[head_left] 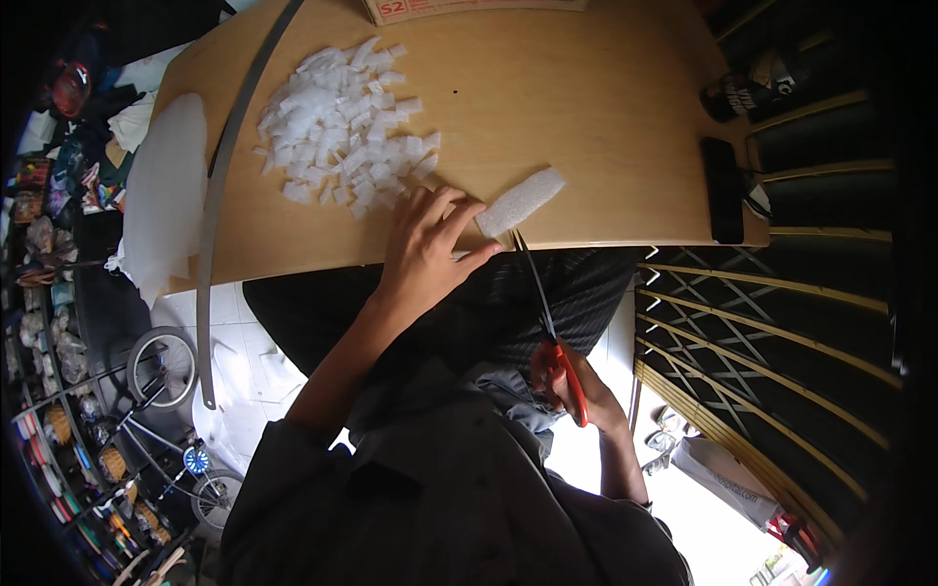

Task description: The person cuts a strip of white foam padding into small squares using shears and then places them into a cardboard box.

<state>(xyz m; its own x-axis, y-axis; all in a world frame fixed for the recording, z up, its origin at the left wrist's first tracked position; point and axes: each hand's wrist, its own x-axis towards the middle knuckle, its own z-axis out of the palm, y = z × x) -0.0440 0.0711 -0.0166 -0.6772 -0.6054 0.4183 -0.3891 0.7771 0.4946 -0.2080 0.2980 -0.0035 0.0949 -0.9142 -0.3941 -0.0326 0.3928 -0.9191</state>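
My right hand (576,383) is closed round the red handles of a pair of scissors (533,283) below the table's near edge. The long dark blades point up and away, with their tips at the near side of a white foam strip (526,200). This strip lies slanted on the table close to its front edge. My left hand (422,234) holds the strip's left end between thumb and fingers. Just beyond this hand spreads a heap of small cut white foam pieces (337,122). Part of the right hand's fingers is hidden by the handles.
A long metal ruler (220,186) lies along the wooden table's (586,98) left side and overhangs its edge, beside a white foam sheet (168,186). At the right edge lies a black phone (723,190). A cardboard box (474,8) stands at the far edge; a bicycle (161,430) is lower left.
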